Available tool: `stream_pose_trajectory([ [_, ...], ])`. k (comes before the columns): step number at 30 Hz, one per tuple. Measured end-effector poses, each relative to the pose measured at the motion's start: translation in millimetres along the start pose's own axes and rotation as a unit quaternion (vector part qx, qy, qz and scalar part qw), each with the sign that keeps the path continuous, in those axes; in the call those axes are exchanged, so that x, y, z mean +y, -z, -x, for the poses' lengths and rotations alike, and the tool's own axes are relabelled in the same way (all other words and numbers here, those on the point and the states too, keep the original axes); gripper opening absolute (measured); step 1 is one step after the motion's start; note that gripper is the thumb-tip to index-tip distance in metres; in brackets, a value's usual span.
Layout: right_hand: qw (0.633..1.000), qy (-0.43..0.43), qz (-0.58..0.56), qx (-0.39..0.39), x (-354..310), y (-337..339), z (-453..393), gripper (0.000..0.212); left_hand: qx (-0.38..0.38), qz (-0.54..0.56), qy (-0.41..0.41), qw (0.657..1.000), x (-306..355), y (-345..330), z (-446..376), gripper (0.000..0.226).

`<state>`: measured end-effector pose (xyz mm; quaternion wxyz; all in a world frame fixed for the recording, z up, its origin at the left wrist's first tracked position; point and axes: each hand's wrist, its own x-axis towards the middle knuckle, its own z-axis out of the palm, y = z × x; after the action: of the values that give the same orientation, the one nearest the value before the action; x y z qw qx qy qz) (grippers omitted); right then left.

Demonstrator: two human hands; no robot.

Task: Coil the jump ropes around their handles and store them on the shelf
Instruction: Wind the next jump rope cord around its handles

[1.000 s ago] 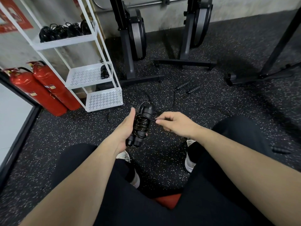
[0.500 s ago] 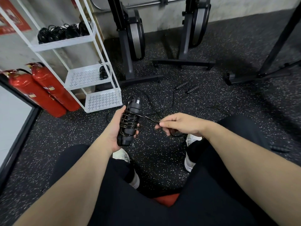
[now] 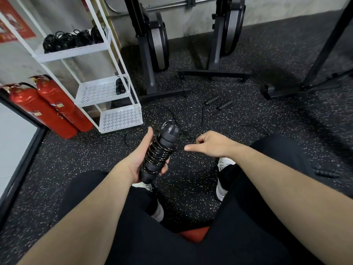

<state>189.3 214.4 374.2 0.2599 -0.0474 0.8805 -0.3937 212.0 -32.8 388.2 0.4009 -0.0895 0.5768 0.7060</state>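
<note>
My left hand (image 3: 142,155) grips a black jump rope bundle (image 3: 160,152): two handles side by side with black cord coiled around them, held tilted with its top leaning right. My right hand (image 3: 208,143) is just right of the bundle, fingers curled and thumb pointing left at it; I cannot see cord in those fingers. A white three-tier shelf (image 3: 107,46) stands at the left. Several coiled ropes (image 3: 72,39) lie on its top tier and one coiled rope (image 3: 120,86) on the middle tier. Another rope's handles (image 3: 219,103) and loose cord (image 3: 200,115) lie on the floor.
Two red fire extinguishers (image 3: 47,108) lean left of the shelf. Two upright machines on dark stands (image 3: 152,46) are against the back wall, and a black frame leg (image 3: 324,54) is at the right. A single black handle (image 3: 324,172) lies on the speckled floor beside my right leg.
The cord that ran from the bundle to my right hand is no longer stretched between them. My left hand has tilted the bundle and my right hand has loosened its pinch.
</note>
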Motion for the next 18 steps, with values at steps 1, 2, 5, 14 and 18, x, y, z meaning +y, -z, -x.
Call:
stream_pose_trajectory([
  [1,1.000,-0.002,0.007,-0.002,1,0,0,0.067,-0.002,-0.024,0.018,1.000,0,-1,1,0.084],
  [2,1.000,-0.004,0.016,-0.004,3,-1,-1,0.066,-0.006,-0.052,0.031,0.998,0,-2,1,0.083],
  [5,0.998,-0.006,0.067,0.002,7,-1,-5,0.062,-0.028,-0.114,0.053,0.992,-1,-9,3,0.062],
  [14,0.979,-0.014,0.201,0.023,2,-2,-8,0.029,-0.015,-0.256,0.033,0.966,-11,-3,-10,0.024],
  [18,0.978,-0.002,0.205,0.045,4,-6,-9,0.038,-0.039,-0.364,0.009,0.931,-12,-5,-13,0.026],
])
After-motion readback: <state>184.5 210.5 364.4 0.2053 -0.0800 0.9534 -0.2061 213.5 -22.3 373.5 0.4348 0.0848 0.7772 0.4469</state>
